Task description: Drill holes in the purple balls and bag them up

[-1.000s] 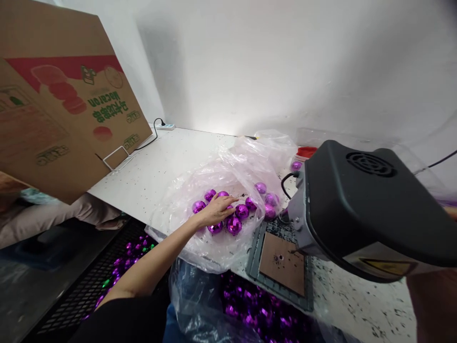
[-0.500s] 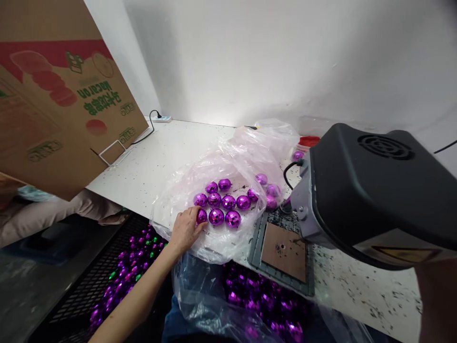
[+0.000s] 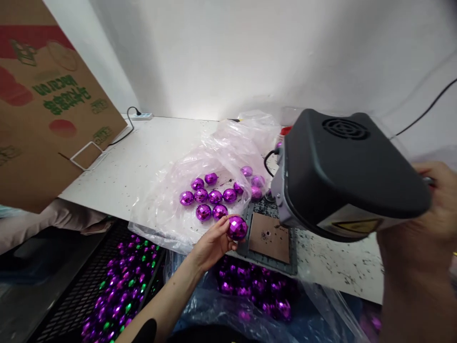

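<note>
1. The left hand [image 3: 210, 244] pinches one shiny purple ball [image 3: 237, 228] with its fingers. The ball is up near the table's near edge, just left of the brown board [image 3: 278, 245].
2. The right hand [image 3: 437, 205] is at the right end of the big black machine [image 3: 342, 176]. Its fingers look bent, but I cannot tell what they grip.
3. The ball is round and looks slick, so it could slip out and drop off the near edge onto the shiny pile [image 3: 257, 286] below.
4. The clear bag [image 3: 160, 200] is thin and loose. A tug could make the other purple balls [image 3: 215, 197] roll.
5. If fingers got under the machine, it could pinch them.
</note>
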A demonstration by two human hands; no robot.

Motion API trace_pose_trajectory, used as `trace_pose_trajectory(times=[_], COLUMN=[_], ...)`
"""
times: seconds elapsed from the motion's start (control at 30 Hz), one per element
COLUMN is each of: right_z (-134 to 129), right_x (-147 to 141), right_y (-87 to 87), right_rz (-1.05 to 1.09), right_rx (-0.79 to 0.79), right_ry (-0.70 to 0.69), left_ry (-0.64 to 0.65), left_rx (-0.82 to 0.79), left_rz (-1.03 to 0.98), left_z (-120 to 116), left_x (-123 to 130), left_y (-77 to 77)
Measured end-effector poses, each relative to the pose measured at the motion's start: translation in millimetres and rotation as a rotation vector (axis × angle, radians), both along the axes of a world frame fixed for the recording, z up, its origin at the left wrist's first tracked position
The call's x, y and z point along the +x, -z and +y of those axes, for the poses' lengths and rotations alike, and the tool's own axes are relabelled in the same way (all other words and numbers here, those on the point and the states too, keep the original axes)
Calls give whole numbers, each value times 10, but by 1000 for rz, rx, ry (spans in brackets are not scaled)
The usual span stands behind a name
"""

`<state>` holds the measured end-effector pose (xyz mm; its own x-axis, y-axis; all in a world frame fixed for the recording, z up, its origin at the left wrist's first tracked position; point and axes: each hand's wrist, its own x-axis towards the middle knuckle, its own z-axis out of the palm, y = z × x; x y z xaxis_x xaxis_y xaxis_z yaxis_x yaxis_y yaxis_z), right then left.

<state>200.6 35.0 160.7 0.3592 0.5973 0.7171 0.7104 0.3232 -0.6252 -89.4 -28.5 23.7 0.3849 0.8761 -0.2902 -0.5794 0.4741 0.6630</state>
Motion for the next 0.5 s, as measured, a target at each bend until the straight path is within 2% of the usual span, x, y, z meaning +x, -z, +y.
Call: trace_pose_trajectory(times=[0.17,0.23,0.37,0.43,0.5], right_z=[-21,-28,-36,-31,-22], right_x=[-81,-99,-105,-100,-96], right_y=[-79,-98,-99,-90,-80], right_rz=[48,52,32,30,18], right_rx=[52,65,91,100,114], right_ry=[-79,-96,-108,-118,-115], left_ry=[44,33,-31,-62,-95], left_rx=[26,97,317,360,348], left_rz=[81,234,675,767,745], left_z=[-9,-31,-110,-139,-142], left_x=[159,164,146,159,191], left_y=[42,81,194,231,242])
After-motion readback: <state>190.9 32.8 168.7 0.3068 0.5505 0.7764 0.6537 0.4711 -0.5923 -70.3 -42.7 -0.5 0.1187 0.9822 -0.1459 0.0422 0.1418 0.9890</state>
